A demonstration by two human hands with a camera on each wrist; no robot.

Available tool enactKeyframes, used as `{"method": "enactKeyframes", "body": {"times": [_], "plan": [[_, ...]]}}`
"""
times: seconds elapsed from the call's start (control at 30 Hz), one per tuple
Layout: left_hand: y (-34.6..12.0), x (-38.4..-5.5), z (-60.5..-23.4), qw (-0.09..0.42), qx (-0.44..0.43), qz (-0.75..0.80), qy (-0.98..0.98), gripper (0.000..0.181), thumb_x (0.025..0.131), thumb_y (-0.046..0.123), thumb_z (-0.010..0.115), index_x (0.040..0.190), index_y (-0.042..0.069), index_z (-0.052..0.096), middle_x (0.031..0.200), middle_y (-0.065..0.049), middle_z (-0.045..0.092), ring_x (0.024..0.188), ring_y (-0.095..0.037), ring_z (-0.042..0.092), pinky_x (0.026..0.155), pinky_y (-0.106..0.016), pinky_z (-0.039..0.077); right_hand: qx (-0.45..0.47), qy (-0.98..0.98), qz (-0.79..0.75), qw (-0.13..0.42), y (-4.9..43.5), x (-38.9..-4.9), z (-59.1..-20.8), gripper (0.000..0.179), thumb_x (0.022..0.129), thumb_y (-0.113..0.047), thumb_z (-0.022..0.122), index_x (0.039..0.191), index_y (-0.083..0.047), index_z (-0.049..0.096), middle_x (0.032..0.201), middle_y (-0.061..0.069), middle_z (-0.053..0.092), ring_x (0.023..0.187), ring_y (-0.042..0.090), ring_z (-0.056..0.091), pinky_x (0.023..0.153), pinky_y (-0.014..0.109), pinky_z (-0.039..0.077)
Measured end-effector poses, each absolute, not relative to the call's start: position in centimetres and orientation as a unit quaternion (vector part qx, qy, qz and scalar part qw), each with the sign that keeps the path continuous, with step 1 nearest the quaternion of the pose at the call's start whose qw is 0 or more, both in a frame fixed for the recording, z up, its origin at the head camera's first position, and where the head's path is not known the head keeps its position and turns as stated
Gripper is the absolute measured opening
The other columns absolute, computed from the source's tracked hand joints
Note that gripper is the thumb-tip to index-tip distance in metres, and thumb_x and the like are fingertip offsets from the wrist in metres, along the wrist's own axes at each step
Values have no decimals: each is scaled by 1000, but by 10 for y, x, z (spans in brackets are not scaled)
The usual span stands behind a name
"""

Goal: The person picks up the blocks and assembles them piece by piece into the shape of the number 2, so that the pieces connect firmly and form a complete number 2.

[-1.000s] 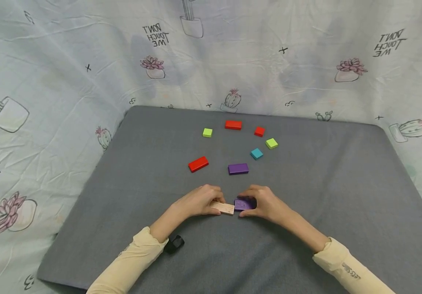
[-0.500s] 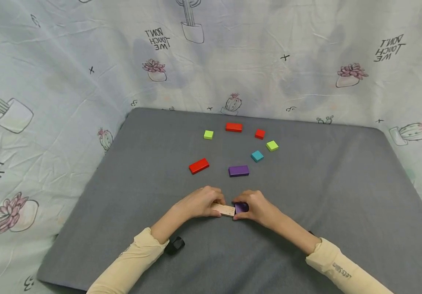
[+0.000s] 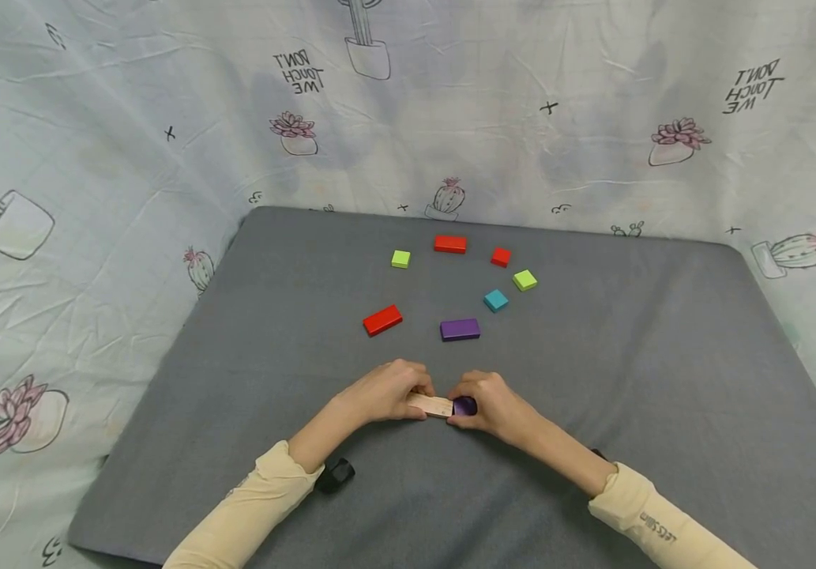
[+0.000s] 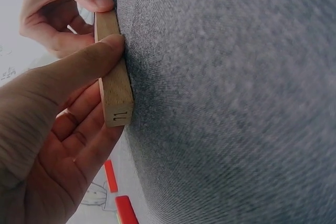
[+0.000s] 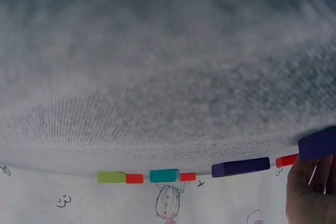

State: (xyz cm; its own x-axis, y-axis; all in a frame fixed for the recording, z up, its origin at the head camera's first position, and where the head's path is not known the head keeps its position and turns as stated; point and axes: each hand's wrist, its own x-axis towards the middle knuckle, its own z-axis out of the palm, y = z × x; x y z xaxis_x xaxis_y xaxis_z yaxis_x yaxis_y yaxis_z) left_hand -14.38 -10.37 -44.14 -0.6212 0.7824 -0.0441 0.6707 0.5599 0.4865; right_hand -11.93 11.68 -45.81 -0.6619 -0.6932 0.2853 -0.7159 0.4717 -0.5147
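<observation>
Head: fingers (image 3: 416, 412) pinch wooden block (image 3: 434, 405) and purple block (image 3: 464, 406)

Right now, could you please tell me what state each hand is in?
Left hand: closed, holding the plain rectangular wooden block.
Right hand: closed, holding the nearer purple rectangular block at the wooden block's end.

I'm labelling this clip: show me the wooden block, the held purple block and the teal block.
Wooden block (image 4: 115, 86): left wrist view, long face.
Held purple block (image 3: 464, 406): head view, top face.
Teal block (image 3: 496, 299): head view, top face.
</observation>
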Motion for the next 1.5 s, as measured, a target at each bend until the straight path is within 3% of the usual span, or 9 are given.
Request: {"method": "enactKeyframes", "body": {"times": [0.27,0.63,0.8,0.97,1.1,1.27,1.5], "plan": [[-104,-145,-440,127,419,218,872,17,75,18,83,88,14,72,79,7,59,64,-2,47,56,-16,40,401,-863,308,2,116,-121,-456,22,73,-17,85,86,-5,73,78,0,64,68,7,54,59,18,46],[-103,-148,-440,123,418,217,874,17,75,19,83,87,15,72,78,8,58,65,-2,48,57,-17,41,402,-864,303,20,116,-122,-454,20,73,-16,85,82,-7,70,76,-2,62,66,7,52,58,17,44],[-102,-153,-439,149,426,221,865,21,73,22,85,89,16,73,80,8,58,67,-1,50,60,-15,43,396,-866,303,20,117,-121,-456,19,73,-14,84,80,-8,68,74,-3,60,65,6,49,56,16,41],[-117,-172,-432,197,430,289,832,41,71,25,85,106,9,72,97,1,66,86,-9,61,77,-19,50,395,-866,307,21,115,-120,-455,19,72,-15,84,80,-8,68,75,-2,63,66,5,51,58,18,44],[-142,-200,-424,191,396,375,816,51,72,19,84,119,4,67,111,-8,66,103,-22,61,90,-30,49,393,-865,312,15,114,-121,-453,19,72,-14,84,80,-7,69,77,-1,64,68,5,52,60,19,46],[-171,-236,-424,198,337,445,806,61,73,10,84,129,2,60,130,-10,59,122,-25,52,102,-41,41,386,-868,311,13,114,-122,-453,19,71,-15,85,80,-7,69,77,-1,65,68,6,53,61,19,46],[-192,-265,-440,292,317,492,756,74,75,-8,77,141,-3,44,152,-13,32,141,-26,28,111,-40,28,383,-871,307,-4,112,-121,-456,20,72,-17,85,81,-8,70,79,-1,65,70,6,53,62,19,47]]}}
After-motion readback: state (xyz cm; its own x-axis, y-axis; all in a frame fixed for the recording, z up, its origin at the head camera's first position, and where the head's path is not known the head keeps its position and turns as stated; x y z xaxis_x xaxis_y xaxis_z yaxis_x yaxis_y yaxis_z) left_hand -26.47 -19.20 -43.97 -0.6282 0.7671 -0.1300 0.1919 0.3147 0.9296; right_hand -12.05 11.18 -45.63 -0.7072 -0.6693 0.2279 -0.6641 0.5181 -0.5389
